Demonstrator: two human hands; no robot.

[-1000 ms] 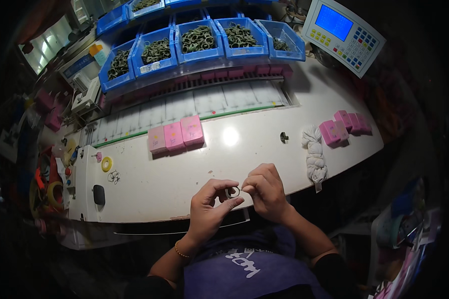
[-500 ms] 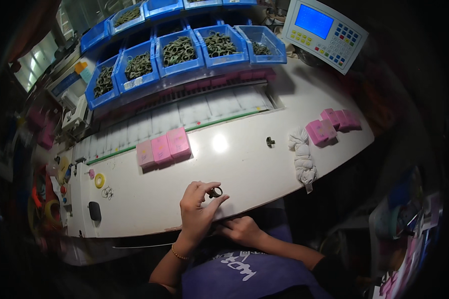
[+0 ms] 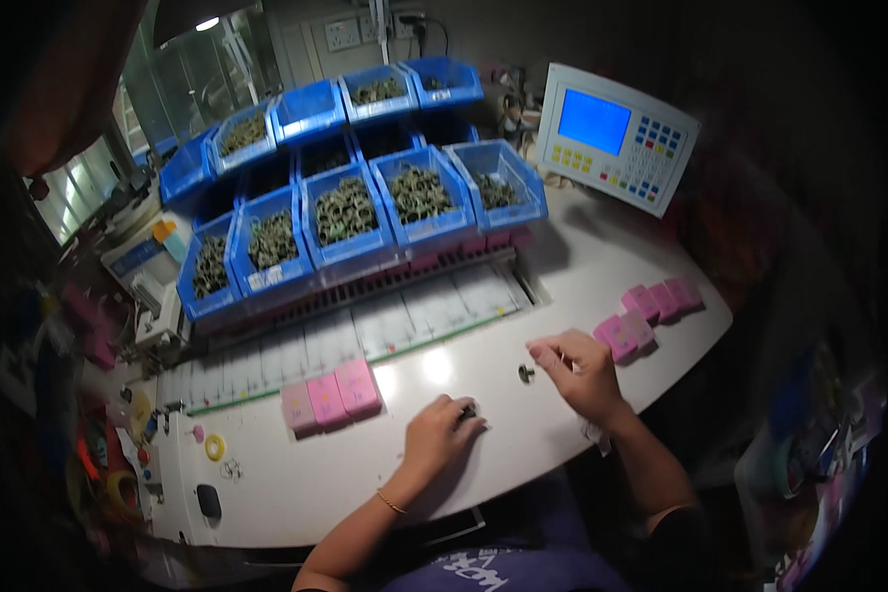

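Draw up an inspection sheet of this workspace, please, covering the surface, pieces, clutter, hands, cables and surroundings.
Surface: white worktop, bright glare right of three pink blocks.
Pieces: small dark piece at the left hand, partly hidden; dark metal piece lying just left of the right hand.
Clutter: yellow ring-shaped roll and thin wire loops at left; white cloth, mostly hidden by the right forearm.
Hands: left fingers closed around the small dark piece; right thumb and index finger close together, anything held cannot be told.
Cables: black cable near wall sockets.
Surroundings: tiered blue bins, several holding dark ring-shaped pieces; control panel with blue screen.
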